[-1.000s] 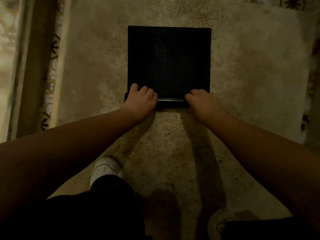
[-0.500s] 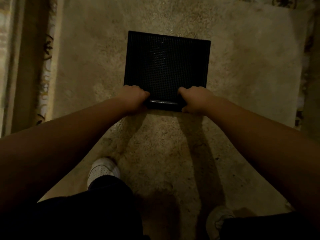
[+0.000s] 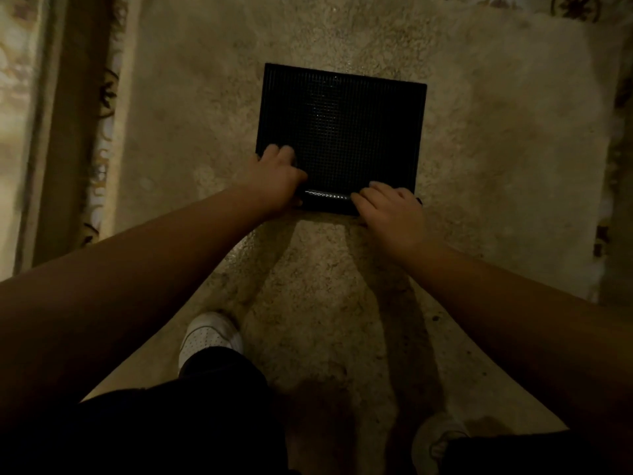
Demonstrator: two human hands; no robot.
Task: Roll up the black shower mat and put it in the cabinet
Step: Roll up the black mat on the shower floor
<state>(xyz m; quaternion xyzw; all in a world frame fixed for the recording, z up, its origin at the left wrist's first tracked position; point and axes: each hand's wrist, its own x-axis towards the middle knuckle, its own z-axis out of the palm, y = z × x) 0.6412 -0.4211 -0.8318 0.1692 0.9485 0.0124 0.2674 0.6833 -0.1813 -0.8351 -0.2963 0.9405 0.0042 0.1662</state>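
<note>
The black shower mat (image 3: 342, 125) lies on a pale shaggy rug, its near edge curled into a thin roll that shows between my hands. My left hand (image 3: 277, 180) lies over the left end of the roll, fingers reaching onto the flat part of the mat. My right hand (image 3: 390, 210) presses on the right end of the roll with fingers bent over it. The far part of the mat is flat, with a studded grid surface. No cabinet is in view.
The pale rug (image 3: 496, 149) spreads around the mat. A patterned carpet border (image 3: 102, 132) runs along the left. My white shoe (image 3: 209, 334) stands near the bottom centre and another shoe (image 3: 435, 440) at the lower right.
The roll at the near edge has advanced a little over the mat, so less flat mat shows. My left hand has shifted forward onto the flat surface; my right hand stays on the roll.
</note>
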